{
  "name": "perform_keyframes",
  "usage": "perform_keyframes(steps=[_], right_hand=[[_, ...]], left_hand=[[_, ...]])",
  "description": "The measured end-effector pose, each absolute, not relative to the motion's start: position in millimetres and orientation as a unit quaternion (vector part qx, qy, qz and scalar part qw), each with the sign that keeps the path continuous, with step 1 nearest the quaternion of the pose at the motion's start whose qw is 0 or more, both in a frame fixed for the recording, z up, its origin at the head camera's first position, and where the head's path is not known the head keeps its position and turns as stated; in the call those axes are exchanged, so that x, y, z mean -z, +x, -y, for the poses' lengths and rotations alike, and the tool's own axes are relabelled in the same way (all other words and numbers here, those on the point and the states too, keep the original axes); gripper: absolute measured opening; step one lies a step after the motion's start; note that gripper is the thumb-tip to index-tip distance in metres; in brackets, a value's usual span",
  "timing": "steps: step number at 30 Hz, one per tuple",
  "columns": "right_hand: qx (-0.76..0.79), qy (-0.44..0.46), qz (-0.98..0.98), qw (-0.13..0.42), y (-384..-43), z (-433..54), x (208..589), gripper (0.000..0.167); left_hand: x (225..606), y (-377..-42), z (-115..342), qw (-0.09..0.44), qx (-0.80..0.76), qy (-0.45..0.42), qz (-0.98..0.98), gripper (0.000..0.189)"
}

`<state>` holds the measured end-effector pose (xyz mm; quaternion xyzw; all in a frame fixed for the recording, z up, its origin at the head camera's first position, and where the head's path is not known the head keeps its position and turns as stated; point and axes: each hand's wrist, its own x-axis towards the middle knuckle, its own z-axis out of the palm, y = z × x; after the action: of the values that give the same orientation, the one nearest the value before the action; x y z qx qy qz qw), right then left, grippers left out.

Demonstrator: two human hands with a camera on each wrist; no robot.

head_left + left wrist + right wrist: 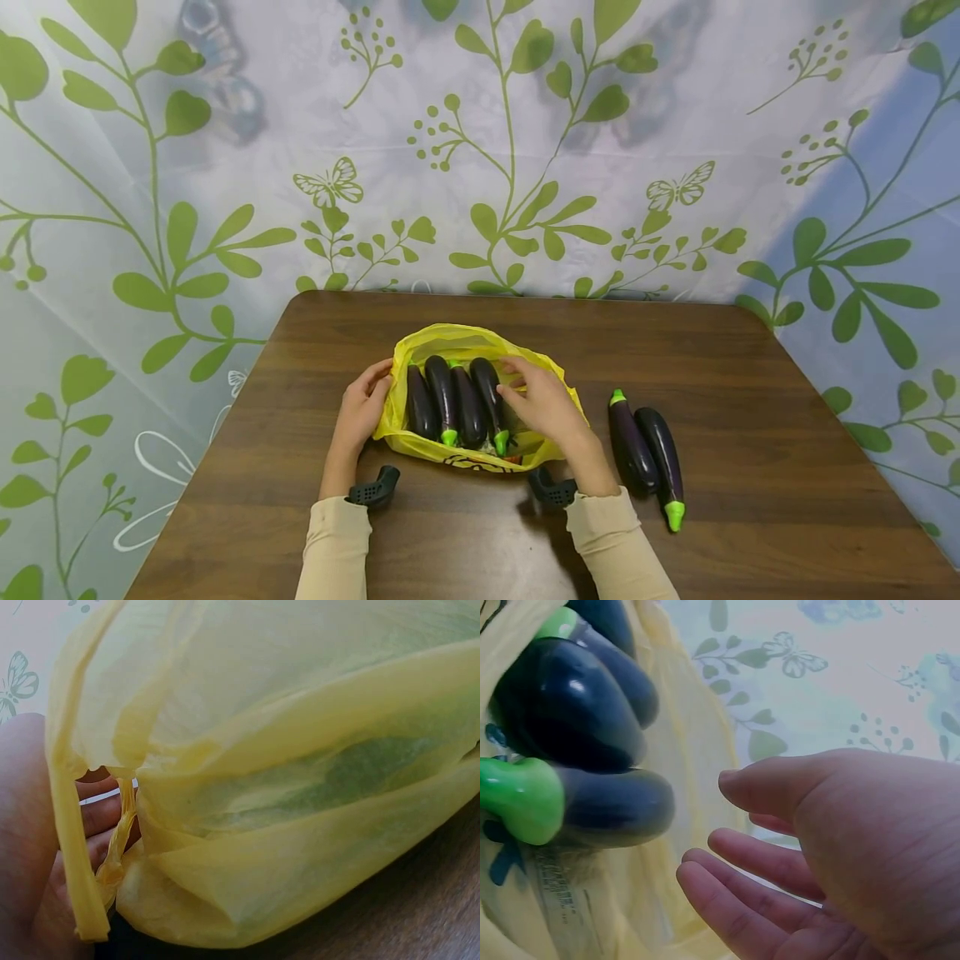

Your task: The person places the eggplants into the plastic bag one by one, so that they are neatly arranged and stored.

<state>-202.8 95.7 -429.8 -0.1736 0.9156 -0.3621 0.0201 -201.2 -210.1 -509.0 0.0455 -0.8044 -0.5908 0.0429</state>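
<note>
A yellow plastic bag [420, 450] lies on the table with its mouth spread wide. Inside it, several dark purple eggplants [442, 392] with bright green caps lie side by side. At the bag's left rim my left hand [365, 402] holds the plastic; in the left wrist view its fingers [101, 814] show through the loop of the bag's handle [71, 847]. Over the right part of the bag is my right hand [546, 406], empty, its fingers spread loosely beside the rightmost eggplant [489, 396]. The right wrist view shows a gap between these fingertips and that eggplant [619, 810].
Two more eggplants [633, 442] lie together on the brown wooden table [750, 400], right of the bag. Below the eggplants in the bag is a clear printed wrapper [566, 900]. Behind the table hangs a cloth backdrop [420, 208] with green leaves and butterflies.
</note>
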Motion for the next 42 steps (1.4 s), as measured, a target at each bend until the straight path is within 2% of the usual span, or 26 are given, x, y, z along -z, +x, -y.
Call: perform_keyframes(steps=[16, 42], right_hand=[[0.349, -0.166, -0.922, 0.016, -200, -116, 415, 0.053], [0.312, -0.138, -0.940, 0.013, -198, -154, 398, 0.042]], left_hand=[[508, -200, 210, 0.044, 0.588, 0.044, 0.807, 0.041], [507, -201, 210, 0.045, 0.591, 0.043, 0.804, 0.041]])
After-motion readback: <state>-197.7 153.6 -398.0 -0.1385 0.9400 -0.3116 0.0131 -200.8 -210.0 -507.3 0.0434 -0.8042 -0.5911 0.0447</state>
